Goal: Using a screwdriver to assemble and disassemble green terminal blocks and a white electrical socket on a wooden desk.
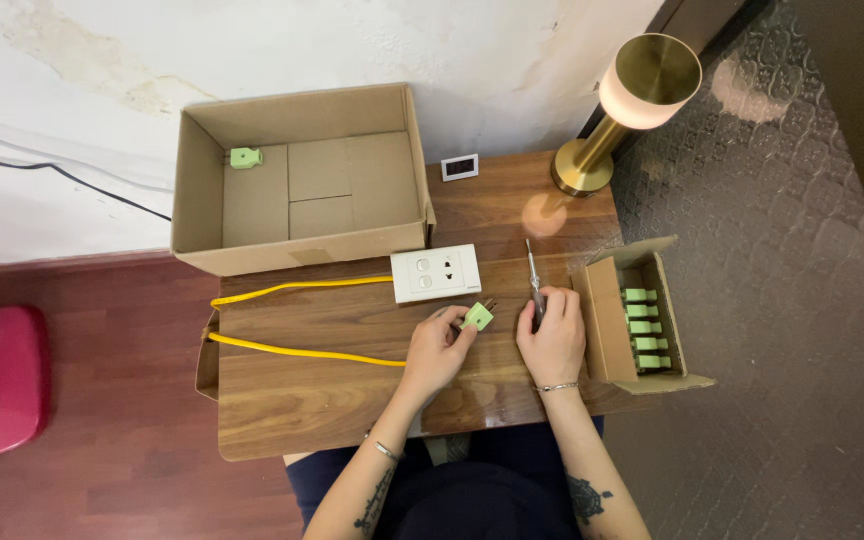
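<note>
A person's left hand [439, 347] pinches a small pale-green plastic plug [478, 317] near the middle of the wooden tabletop [292, 400], prongs pointing toward the far edge. The right hand [553, 335] is closed around a slim metal-shafted screwdriver [531, 268], tip aimed away. A yellow cable [292, 350] loops off the table's left edge back to the left hand. Just beyond sits a white rectangular socket plate [436, 273]. The screwdriver tip could slip off so small a part and jab the holding fingers. A small open cardboard carton [602, 325] at the right edge holds a row of green plugs; a large open cardboard box [197, 180] at the far left corner holds one. A brass lamp [642, 90] glows at the far right corner.
</note>
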